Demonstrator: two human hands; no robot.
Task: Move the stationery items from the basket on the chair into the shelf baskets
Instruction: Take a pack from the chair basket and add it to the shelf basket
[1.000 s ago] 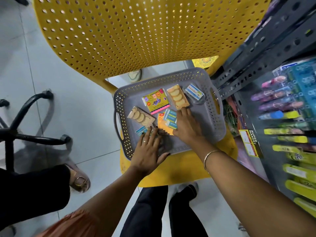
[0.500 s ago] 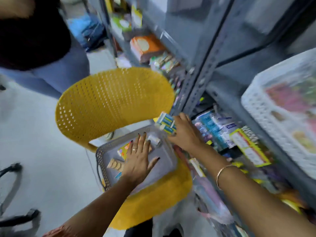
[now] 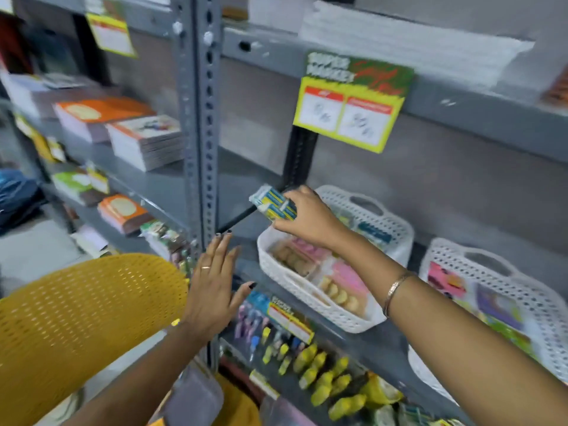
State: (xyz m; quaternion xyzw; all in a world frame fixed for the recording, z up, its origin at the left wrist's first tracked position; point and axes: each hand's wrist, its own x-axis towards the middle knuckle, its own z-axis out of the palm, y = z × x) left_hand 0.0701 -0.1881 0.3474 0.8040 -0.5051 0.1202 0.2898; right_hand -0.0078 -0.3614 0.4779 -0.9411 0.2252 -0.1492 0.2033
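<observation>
My right hand [image 3: 309, 221] grips a few small blue-and-yellow eraser packs [image 3: 274, 203], holding them just above the left end of a white shelf basket [image 3: 295, 290]. That basket holds pink and tan stationery packs. My left hand [image 3: 213, 287] hovers flat with fingers spread, holding nothing, in front of the grey shelf upright [image 3: 199, 133]. A sliver of the grey basket [image 3: 196, 398] shows at the bottom edge, on the yellow chair [image 3: 86, 315]; its contents are hidden.
A second white basket [image 3: 504, 290] with coloured packs stands to the right on the same shelf. A yellow price sign [image 3: 350, 103] hangs above. Notebook stacks [image 3: 144, 139] fill the left shelves. Yellow highlighters [image 3: 329, 379] hang below.
My view swung up from the chair basket to the shelf. The right hand lifted the eraser packs out and up over the white basket. The left hand left the grey basket and rose.
</observation>
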